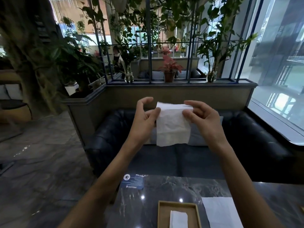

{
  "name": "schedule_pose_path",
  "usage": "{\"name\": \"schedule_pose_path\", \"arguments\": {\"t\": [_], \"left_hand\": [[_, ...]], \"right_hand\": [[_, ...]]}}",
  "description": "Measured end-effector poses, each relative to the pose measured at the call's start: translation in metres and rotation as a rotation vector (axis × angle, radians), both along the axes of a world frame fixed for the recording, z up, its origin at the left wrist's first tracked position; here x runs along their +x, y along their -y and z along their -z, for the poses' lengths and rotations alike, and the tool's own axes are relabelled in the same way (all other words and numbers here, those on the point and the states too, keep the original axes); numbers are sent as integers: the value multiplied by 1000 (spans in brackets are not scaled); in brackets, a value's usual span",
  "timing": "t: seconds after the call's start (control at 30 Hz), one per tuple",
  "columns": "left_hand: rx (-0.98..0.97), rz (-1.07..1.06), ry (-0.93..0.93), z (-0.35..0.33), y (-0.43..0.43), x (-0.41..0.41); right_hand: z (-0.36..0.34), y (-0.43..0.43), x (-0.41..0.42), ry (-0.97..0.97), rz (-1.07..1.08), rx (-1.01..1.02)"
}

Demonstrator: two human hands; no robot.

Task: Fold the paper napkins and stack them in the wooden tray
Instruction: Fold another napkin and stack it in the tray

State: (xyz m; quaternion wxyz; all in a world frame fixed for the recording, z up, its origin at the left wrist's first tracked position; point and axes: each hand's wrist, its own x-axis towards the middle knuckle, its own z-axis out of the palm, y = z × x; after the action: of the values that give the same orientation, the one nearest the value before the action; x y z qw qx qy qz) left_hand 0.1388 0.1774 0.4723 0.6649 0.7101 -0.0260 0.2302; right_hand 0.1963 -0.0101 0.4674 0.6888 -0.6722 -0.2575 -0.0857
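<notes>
Paper napkin [172, 124], part-folded, hangs pinched at its top corners by your left hand [144, 119] and right hand [202, 119]; fold again, then lower it into the wooden tray [160, 211].

A white paper napkin [172, 125] hung upright in the air, folded over along its top edge, its lower edge loose and slightly crumpled. At its six o'clock, on the dark marble table, lay the shallow wooden tray [160, 211] with one narrow folded napkin [178, 218] flat inside. A flat unfolded napkin [220, 211] lay just beside the tray at three o'clock.
</notes>
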Motion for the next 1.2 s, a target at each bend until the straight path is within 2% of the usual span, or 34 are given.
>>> {"name": "schedule_pose_path", "arguments": {"t": [0.13, 0.4, 0.57, 0.7, 0.77, 0.87, 1.03, 1.2], "left_hand": [[145, 11, 70, -16, 0, -1], [471, -209, 115, -41, 9, 11], [107, 71, -22, -49, 11, 9], [-131, 348, -92, -31, 14, 5], [-131, 384, -94, -21, 17, 2], [-97, 299, -47, -16, 23, 0], [-37, 152, 16, -17, 29, 0], [104, 103, 55, -18, 29, 1]], "right_hand": [[-16, 6, 4, 71, 90, -18], [-41, 23, 11, 179, 185, -180], [-54, 27, 5, 125, 126, -148], [-51, 28, 6, 92, 193, -84], [-47, 30, 7, 52, 209, -47], [-42, 30, 5, 26, 155, -49], [-36, 33, 1, 65, -24, -179], [-27, 30, 1, 87, -88, -242]]}}
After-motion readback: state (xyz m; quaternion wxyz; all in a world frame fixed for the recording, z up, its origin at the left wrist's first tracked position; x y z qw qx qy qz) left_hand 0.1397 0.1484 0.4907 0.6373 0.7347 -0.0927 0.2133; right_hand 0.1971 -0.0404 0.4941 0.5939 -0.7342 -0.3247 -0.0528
